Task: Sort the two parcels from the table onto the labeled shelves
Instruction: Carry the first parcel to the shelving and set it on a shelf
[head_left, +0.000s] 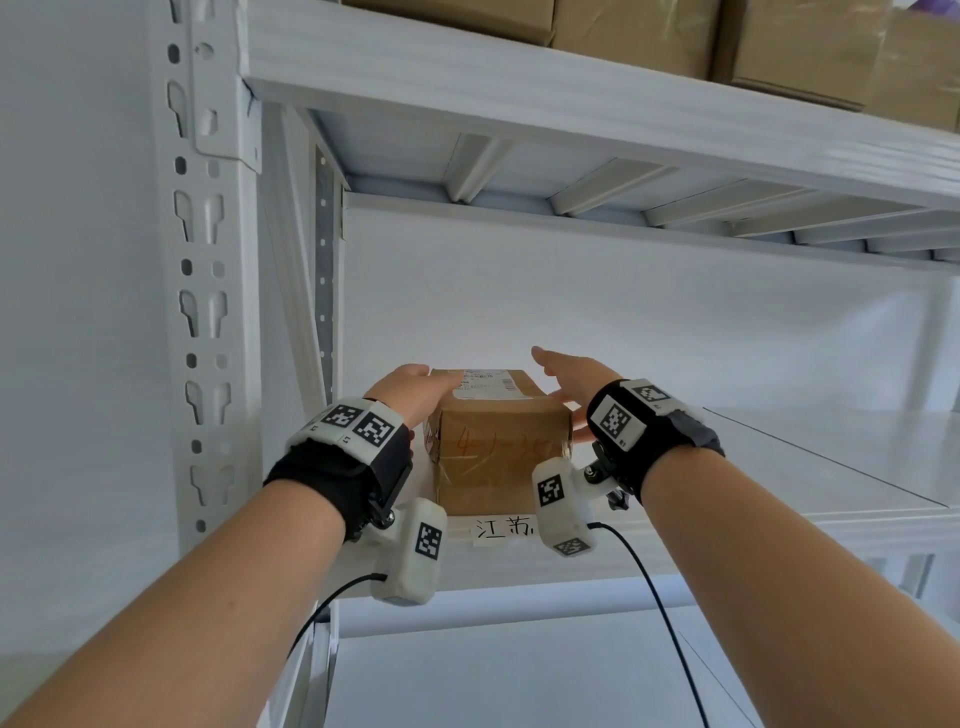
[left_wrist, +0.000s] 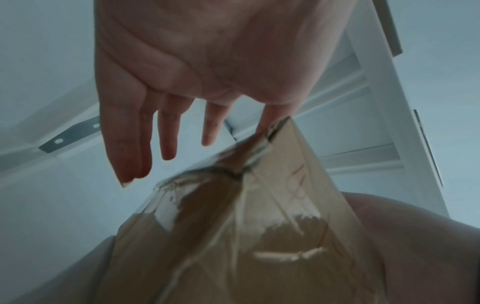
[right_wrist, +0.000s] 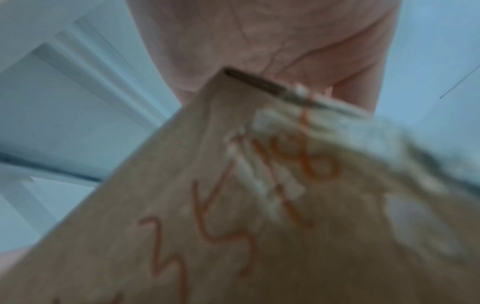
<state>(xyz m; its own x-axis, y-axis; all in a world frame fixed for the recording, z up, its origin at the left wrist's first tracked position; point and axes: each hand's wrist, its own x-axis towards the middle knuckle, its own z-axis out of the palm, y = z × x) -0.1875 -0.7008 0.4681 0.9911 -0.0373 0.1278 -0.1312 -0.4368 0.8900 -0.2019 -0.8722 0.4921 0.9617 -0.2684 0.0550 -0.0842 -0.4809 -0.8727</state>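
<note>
A brown taped cardboard parcel (head_left: 500, 447) with red handwriting and a white shipping label on top stands on the white shelf (head_left: 789, 467), just behind a handwritten paper shelf tag (head_left: 503, 527). My left hand (head_left: 415, 391) is at the parcel's left side with its thumb over the top edge. In the left wrist view its fingers (left_wrist: 166, 133) are straight and spread beside the parcel (left_wrist: 246, 236). My right hand (head_left: 567, 375) is flat along the parcel's right side, thumb lifted. The blurred right wrist view shows the palm (right_wrist: 272, 41) behind the parcel (right_wrist: 259, 205), with the fingers hidden.
Several cardboard boxes (head_left: 639, 31) sit on the shelf above. The perforated white upright (head_left: 202, 312) stands close on the left. The shelf surface stretches bare to the right of the parcel. A lower shelf (head_left: 519, 675) lies beneath.
</note>
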